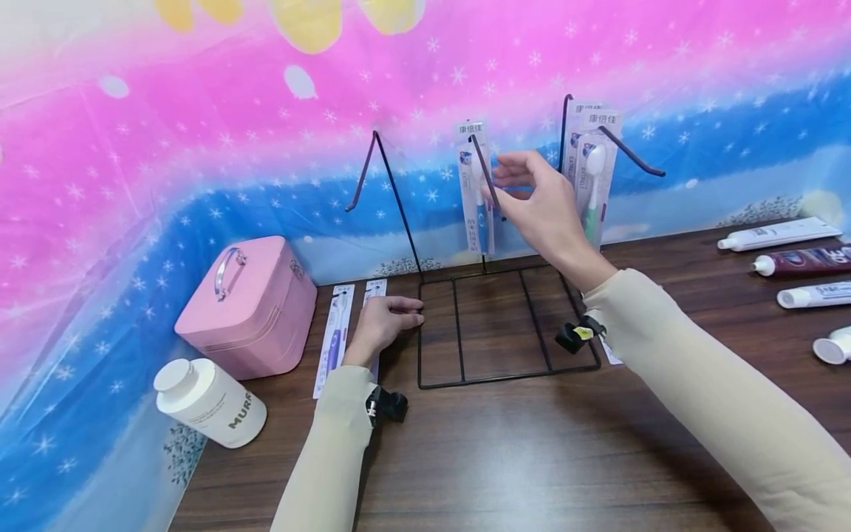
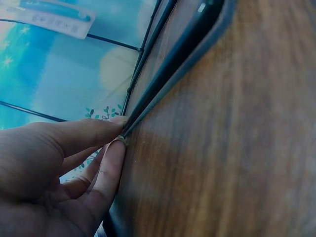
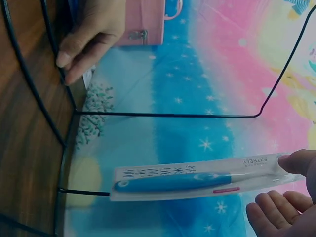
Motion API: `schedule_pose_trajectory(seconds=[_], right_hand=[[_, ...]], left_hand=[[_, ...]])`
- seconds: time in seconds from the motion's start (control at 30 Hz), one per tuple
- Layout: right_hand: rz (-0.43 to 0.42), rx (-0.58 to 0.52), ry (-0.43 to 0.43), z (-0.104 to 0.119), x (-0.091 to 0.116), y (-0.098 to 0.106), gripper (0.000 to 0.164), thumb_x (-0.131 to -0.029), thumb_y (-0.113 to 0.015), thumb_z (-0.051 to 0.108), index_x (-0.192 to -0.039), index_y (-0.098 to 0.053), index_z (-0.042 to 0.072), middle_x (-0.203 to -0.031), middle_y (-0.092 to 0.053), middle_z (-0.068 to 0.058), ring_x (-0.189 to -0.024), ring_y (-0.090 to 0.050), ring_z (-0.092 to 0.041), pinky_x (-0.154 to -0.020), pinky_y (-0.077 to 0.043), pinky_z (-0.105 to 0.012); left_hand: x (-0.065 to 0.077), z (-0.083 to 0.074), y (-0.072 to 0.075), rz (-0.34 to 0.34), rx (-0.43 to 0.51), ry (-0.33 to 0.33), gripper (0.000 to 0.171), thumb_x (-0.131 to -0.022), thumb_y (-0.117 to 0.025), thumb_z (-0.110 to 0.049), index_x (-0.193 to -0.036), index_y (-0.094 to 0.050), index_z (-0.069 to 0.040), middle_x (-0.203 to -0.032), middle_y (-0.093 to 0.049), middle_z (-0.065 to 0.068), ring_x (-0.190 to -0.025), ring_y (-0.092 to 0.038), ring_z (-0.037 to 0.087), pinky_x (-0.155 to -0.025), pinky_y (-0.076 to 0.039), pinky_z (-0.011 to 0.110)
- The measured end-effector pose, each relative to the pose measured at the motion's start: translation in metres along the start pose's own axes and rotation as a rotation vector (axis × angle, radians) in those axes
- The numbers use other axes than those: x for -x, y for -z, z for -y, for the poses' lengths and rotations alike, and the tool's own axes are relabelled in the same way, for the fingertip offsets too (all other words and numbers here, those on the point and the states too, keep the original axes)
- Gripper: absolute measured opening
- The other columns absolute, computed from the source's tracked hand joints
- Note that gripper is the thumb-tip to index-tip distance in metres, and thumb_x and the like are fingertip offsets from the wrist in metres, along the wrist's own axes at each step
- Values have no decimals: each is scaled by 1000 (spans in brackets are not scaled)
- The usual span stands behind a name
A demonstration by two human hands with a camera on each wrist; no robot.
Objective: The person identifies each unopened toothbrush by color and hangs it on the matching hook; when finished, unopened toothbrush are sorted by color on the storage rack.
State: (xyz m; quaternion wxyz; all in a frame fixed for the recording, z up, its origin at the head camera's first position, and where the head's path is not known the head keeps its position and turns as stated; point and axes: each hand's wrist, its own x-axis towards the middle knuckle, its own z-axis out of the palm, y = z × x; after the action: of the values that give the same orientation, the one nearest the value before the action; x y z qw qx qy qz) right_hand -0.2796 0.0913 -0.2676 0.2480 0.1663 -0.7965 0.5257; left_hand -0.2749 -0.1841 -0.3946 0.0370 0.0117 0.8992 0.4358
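Observation:
In the head view a black wire display rack (image 1: 459, 332) stands on the table with upright hooks. My left hand (image 1: 382, 325) pinches the left wire of its base between thumb and fingertips, as the left wrist view also shows. A blue toothbrush in a clear packet (image 1: 480, 222) hangs on the middle hook. My right hand (image 1: 545, 203) is beside the packet's upper part, fingers loosely bent. In the right wrist view the thumb touches the end of that packet (image 3: 173, 181), while the visible fingers lie apart from it. Packed toothbrushes (image 1: 592, 170) hang on the right hook.
The left hook (image 1: 366, 170) juts out bare. A pink case (image 1: 249, 307), a white bottle (image 1: 219, 406) and packed toothbrushes (image 1: 335, 340) are on the left. Several toothpaste tubes (image 1: 784, 233) lie at the right. A printed cloth (image 1: 266, 148) hangs behind the rack.

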Motion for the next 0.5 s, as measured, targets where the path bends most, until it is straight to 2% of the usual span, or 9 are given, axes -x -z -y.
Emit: schedule_pose_trajectory(seconds=[0.13,0.37,0.5], right_hand=[[27,-10,8,-6,16,8,47,-91,-70,26,-131,-55,7,-118,-63,-3,-108,-59,-9,-93,-46,-29],[116,-19,20,-13,47,20,50,-90,-70,34,-131,-56,10,-118,-63,0,-109,-59,-11,-93,-47,-35],[193,-46,44,-14,65,28,45,-90,-71,29,-129,-57,12,-117,-63,2,-106,-61,-12,-91,-48,-32]], left_hand=[[-1,0,0,0,0,-7,20,-86,-75,-18,-106,-76,-17,-117,-63,3,-106,-55,21,-86,-46,40],[-1,1,-1,2,1,7,20,-86,-76,-19,-106,-76,-17,-119,-62,3,-107,-55,21,-87,-45,40],[-1,0,0,-2,2,15,20,-86,-76,-19,-105,-76,-18,-120,-61,3,-107,-54,21,-88,-45,41]])
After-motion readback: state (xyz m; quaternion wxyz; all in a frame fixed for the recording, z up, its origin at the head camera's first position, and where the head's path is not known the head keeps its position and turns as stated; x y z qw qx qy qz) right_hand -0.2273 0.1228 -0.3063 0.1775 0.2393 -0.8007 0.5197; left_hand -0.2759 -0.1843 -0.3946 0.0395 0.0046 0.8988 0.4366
